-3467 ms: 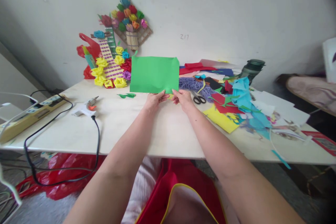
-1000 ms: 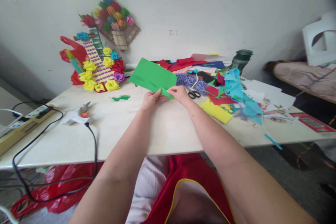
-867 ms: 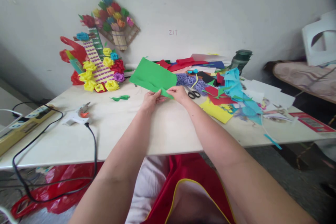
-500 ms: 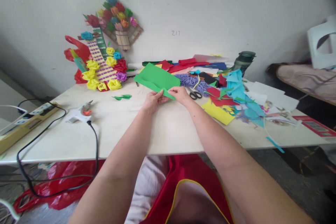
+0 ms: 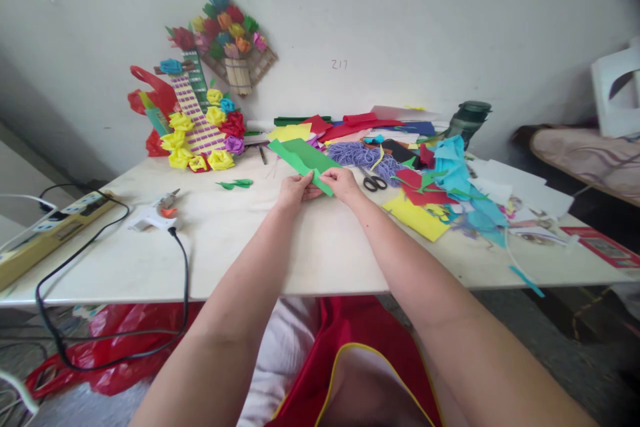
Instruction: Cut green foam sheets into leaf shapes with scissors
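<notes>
A sheet of green paper (image 5: 306, 155) is held above the middle of the table, its near edge folded over in a strip. My left hand (image 5: 295, 189) pinches that edge from the left, with the thumb on top. From the right, the fingers of my right hand (image 5: 341, 183) pinch the same edge close by. Black-handled scissors (image 5: 374, 183) lie just to the right of my right hand. Left of my hands, small green paper leaves (image 5: 235, 184) rest on the table.
A white glue gun (image 5: 154, 215) with a black cord and a power strip (image 5: 60, 233) occupy the left side. Paper flowers (image 5: 200, 140) stand at the back left. Purple yarn (image 5: 367, 157), yellow paper (image 5: 417, 215), blue paper (image 5: 450, 157) and a dark bottle (image 5: 469, 121) crowd the right.
The green sheet has tipped flatter, so less of its face shows and yellow paper behind it is uncovered. Both hands keep their pinch on the edge. The view has shifted slightly.
</notes>
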Action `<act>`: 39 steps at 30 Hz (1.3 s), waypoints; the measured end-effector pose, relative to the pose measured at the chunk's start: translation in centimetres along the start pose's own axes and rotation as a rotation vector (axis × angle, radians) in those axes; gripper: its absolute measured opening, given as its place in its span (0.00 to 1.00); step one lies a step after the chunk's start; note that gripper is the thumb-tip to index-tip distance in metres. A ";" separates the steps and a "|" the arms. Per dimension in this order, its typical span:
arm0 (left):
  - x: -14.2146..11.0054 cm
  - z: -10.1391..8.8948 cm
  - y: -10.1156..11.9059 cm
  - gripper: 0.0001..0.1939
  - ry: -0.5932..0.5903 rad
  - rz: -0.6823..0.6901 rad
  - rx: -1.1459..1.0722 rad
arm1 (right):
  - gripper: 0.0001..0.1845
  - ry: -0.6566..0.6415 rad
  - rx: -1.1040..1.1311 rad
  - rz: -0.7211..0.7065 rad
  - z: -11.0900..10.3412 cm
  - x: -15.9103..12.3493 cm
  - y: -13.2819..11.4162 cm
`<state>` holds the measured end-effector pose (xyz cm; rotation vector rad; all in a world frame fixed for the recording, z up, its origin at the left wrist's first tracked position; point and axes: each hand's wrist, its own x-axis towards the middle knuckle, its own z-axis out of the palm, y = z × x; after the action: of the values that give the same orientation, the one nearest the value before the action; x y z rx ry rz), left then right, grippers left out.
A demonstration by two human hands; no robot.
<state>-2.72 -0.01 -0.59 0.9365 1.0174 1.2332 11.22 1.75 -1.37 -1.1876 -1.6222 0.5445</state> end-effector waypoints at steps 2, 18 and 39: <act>0.0 0.0 0.0 0.11 0.016 -0.025 -0.020 | 0.05 -0.030 0.053 0.051 0.1 0.0 0.2; 1.1 -0.6 0.0 0.09 0.274 -0.094 0.170 | 0.04 -0.114 0.247 0.243 0.9 -0.7 0.0; 0.7 0.0 0.5 0.11 0.307 -0.048 0.259 | 0.09 -0.098 0.123 0.166 1.1 -0.6 0.4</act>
<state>-2.87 0.76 -0.15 0.9300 1.4620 1.2487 10.36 1.58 -2.41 -1.2262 -1.5558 0.8079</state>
